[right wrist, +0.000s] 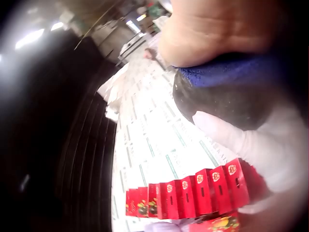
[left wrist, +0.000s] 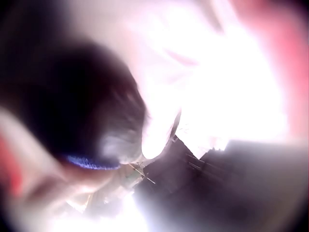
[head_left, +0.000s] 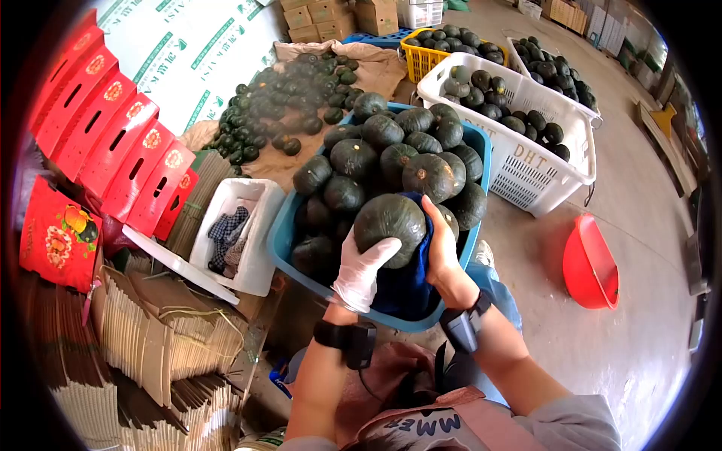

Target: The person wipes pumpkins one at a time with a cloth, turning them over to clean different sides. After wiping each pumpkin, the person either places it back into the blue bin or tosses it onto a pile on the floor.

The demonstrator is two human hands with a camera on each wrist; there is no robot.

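Observation:
A round dark green pumpkin (head_left: 389, 231) is held up over the blue tub (head_left: 280, 239), between both hands. My left hand (head_left: 363, 269), in a thin white glove, grips it from the left with the thumb across its near side. My bare right hand (head_left: 445, 244) holds a dark blue cloth (head_left: 423, 252) against the pumpkin's right side. The cloth's lower part hangs down into the tub. In the right wrist view, the blue cloth (right wrist: 217, 71) lies between the right hand and the pumpkin (right wrist: 224, 101). More pumpkins (head_left: 353, 158) fill the tub behind.
White crates (head_left: 519, 161) and a yellow crate (head_left: 416, 62) of pumpkins stand at the back right. A red basin (head_left: 590, 259) sits on the floor at right. At left are a foam box (head_left: 263, 203), red cartons (head_left: 113, 124) and stacked cardboard (head_left: 143, 331). Smaller pumpkins (head_left: 282, 105) lie on a brown sheet.

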